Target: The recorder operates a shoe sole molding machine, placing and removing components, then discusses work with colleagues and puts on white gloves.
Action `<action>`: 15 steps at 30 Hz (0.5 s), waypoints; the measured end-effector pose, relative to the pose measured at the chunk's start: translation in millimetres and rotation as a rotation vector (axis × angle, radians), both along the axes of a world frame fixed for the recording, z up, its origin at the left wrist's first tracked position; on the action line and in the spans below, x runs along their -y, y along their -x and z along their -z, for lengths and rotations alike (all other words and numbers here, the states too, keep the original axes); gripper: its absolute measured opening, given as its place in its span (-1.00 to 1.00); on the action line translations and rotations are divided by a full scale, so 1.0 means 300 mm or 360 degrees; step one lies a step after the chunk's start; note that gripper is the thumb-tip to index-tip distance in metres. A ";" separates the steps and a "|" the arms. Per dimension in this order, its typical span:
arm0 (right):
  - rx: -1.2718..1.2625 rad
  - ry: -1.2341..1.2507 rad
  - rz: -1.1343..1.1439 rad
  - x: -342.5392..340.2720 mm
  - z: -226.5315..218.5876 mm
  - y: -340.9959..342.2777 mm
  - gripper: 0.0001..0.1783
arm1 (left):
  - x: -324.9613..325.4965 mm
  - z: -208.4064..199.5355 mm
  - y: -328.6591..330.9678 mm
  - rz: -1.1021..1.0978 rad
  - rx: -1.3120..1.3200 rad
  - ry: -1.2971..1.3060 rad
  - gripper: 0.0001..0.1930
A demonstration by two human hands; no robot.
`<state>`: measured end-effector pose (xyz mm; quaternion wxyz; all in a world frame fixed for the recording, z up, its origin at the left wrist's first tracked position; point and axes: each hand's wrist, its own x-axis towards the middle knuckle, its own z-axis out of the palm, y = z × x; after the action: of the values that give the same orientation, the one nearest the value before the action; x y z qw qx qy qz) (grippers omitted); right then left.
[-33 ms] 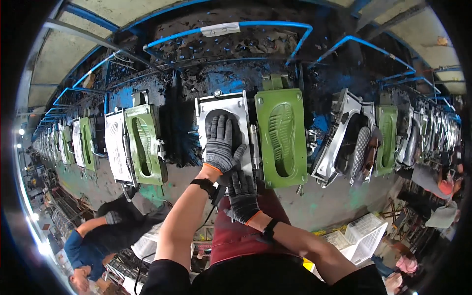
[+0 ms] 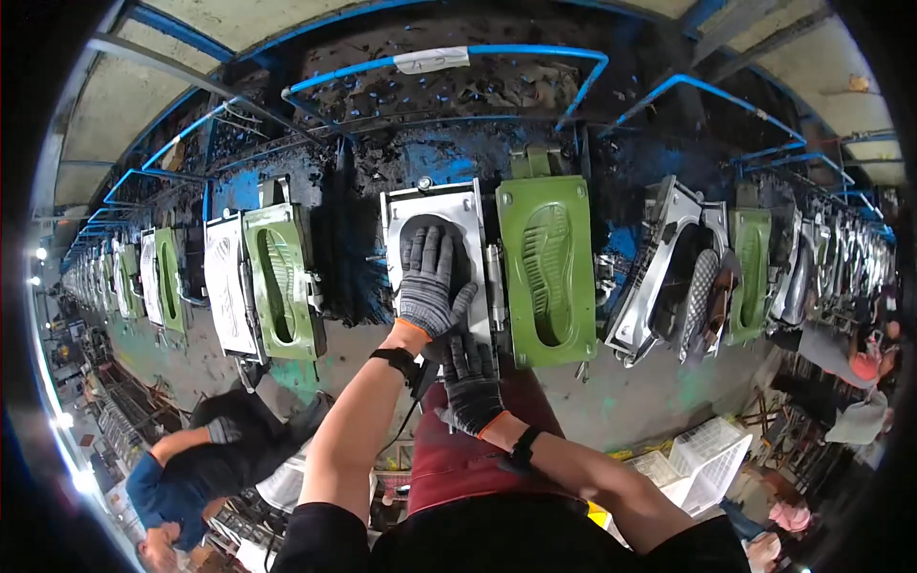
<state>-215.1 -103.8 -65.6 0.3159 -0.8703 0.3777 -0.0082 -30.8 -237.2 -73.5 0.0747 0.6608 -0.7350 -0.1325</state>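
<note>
My left hand [image 2: 430, 286], in a grey striped knit glove with an orange cuff, lies flat with fingers stretched out on a dark shoe-shaped piece [image 2: 458, 250]. That piece fills the opening of a silver metal mould plate [image 2: 458, 203]; the hand hides much of it. My right hand [image 2: 470, 390], in a darker grey glove, rests fingers extended at the plate's near end, just below my left hand. Beside the plate on the right stands a green mould half [image 2: 519, 286] with a ribbed sole-shaped hollow, joined by a hinge [image 2: 495, 282].
Similar moulds line both sides, including a green one [image 2: 291, 325] at left and a tilted silver one [image 2: 626, 329] holding a shoe [image 2: 702, 296] at right. Blue bars [image 2: 525, 48] run behind. A co-worker [image 2: 167, 477] is at lower left; white crates [image 2: 707, 458] sit at lower right.
My hands stay in place on the mould. The co-worker at lower left has shifted slightly, with the gloved hand a little lower.
</note>
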 end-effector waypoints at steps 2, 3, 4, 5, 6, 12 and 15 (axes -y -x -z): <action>-0.0032 -0.0035 -0.0004 0.001 -0.011 -0.015 0.61 | -0.009 -0.027 0.003 0.0056 -0.0042 0.0033 0.12; -0.0056 -0.0074 -0.0002 -0.002 -0.017 -0.022 0.60 | -0.012 -0.035 0.023 0.0051 0.0068 -0.0046 0.13; -0.0070 -0.0055 -0.0003 0.006 -0.022 -0.033 0.60 | 0.007 -0.053 0.037 0.0047 0.0180 -0.0114 0.14; -0.0103 -0.0066 -0.0012 0.002 -0.027 -0.036 0.60 | 0.003 -0.045 0.052 -0.0011 0.0198 -0.0069 0.15; -0.0139 -0.0078 -0.0021 -0.001 -0.031 -0.040 0.61 | 0.016 -0.030 0.060 -0.0047 0.0273 -0.0138 0.15; -0.0374 -0.0092 0.0042 -0.005 -0.076 -0.072 0.55 | 0.008 0.009 0.017 -0.0080 -0.0065 0.0029 0.04; -0.0351 -0.0052 0.0076 -0.050 -0.057 -0.074 0.54 | 0.002 -0.003 0.018 -0.0091 -0.0030 0.0011 -0.02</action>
<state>-192.8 -88.7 -48.4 0.2863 -0.8514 0.4310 0.0863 -36.2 -237.7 -72.6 0.0877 0.6799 -0.7156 -0.1340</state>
